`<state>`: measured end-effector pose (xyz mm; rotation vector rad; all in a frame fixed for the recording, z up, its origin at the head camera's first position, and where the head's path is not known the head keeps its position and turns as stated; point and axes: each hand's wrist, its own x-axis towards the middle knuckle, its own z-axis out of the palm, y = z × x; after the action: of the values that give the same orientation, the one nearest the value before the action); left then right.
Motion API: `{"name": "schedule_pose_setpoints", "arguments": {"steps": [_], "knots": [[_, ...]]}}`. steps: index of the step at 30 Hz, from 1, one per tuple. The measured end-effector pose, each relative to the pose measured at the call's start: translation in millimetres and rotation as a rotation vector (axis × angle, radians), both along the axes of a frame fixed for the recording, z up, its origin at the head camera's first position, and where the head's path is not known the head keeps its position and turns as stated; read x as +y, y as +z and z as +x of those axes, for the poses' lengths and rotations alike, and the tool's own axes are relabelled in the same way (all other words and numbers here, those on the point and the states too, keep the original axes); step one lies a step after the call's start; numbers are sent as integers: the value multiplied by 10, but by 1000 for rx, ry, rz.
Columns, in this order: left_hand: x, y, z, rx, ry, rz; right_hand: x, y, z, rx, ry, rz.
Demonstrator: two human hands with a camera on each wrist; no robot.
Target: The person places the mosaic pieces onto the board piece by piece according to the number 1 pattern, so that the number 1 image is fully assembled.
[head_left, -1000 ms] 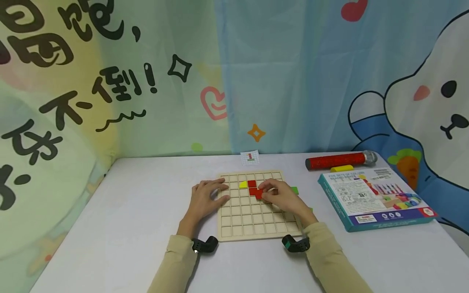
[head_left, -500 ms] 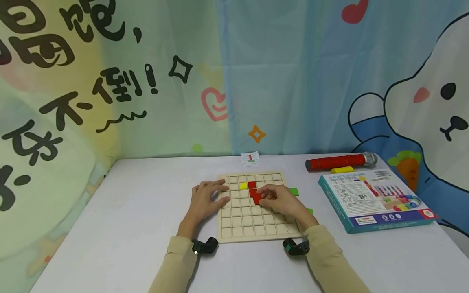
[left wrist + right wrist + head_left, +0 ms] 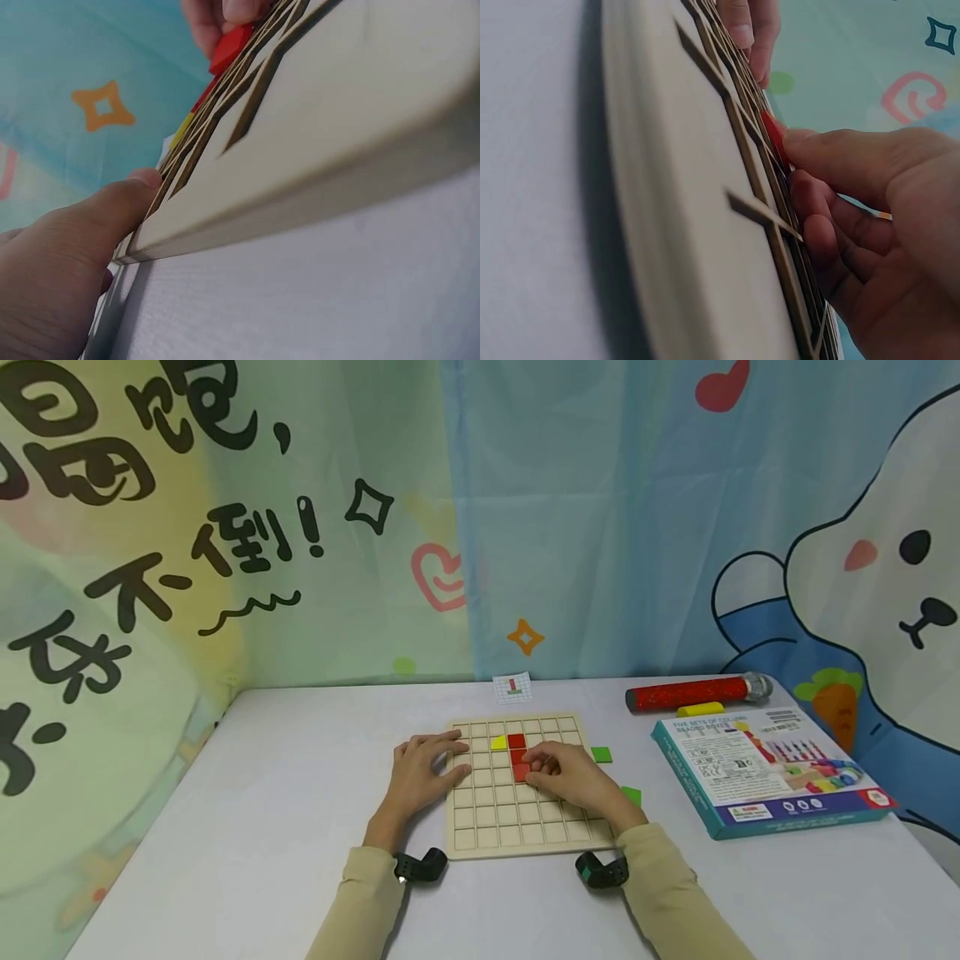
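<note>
White tabletop [image 3: 285, 793] before a cartoon-printed curtain, with a wooden grid board [image 3: 517, 827] as landmark. Your left hand [image 3: 418, 770] lies flat with fingers spread on the board's left edge. Your right hand [image 3: 572, 774] rests on the board's middle, its curled fingers pinching a red tile [image 3: 521, 771] just below two other red tiles [image 3: 516, 742]; a yellow piece [image 3: 498, 742] sits just left of those. Right of the board lie two green tiles [image 3: 602, 754], and farther right a boxed game [image 3: 768, 768]. Behind that box lies a red tube [image 3: 693, 691]; behind the board, a small card [image 3: 513, 687].
</note>
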<state>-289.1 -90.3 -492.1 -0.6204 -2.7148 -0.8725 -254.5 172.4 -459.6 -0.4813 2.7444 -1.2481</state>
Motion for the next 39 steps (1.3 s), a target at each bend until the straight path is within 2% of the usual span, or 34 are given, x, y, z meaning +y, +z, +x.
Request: {"name": "schedule_pose_setpoints", "arguments": {"steps": [8, 26, 31, 39], "knots": [[5, -8, 1, 7, -4, 3, -1, 13, 25, 29, 18, 17], [1, -36, 19, 13, -8, 20, 3, 33, 47, -3, 35, 43], [-1, -39, 26, 16, -6, 16, 113, 63, 30, -6, 82, 34], [15, -8, 22, 38, -14, 11, 396, 108, -18, 15, 19, 51]]}}
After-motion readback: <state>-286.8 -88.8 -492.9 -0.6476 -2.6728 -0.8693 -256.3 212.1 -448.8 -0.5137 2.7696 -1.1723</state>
